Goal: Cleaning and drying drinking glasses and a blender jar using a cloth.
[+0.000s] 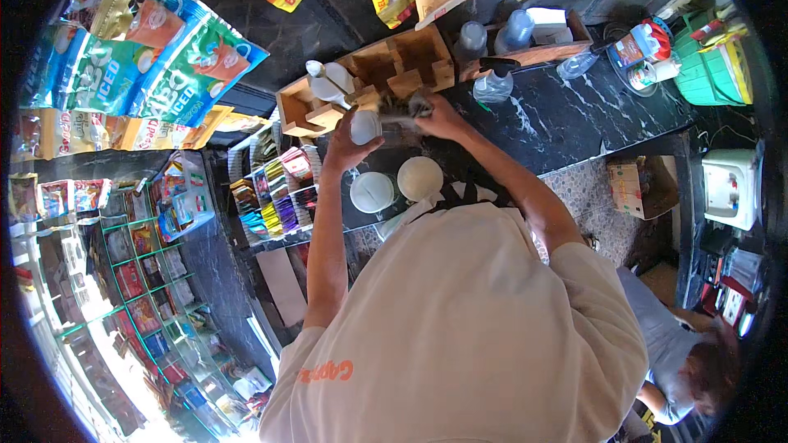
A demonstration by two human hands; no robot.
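My left hand (346, 146) grips a small white round container (366, 128) in front of a wooden compartment box (425, 49). To its right, my right hand (444, 118) is closed around a small dark item (421, 104), too blurred to name. A pale streak of motion blur lies between the two hands. Behind my left hand, a white jar (337, 79) stands in the box with a long-handled spoon (325, 77) at it. Nearer my body, a white round container (372, 192) and a cream round one (420, 178) stand side by side on the black marbled counter (542, 117).
Clear plastic cups (514, 31) stand in a second wooden box (535, 55), with a plastic bottle (492, 85) before it. Sachet racks (277, 197) are left of my arm. Packets (191, 55) hang overhead. Another person (671, 344) is at lower right. A green basket (708, 67) stands far right.
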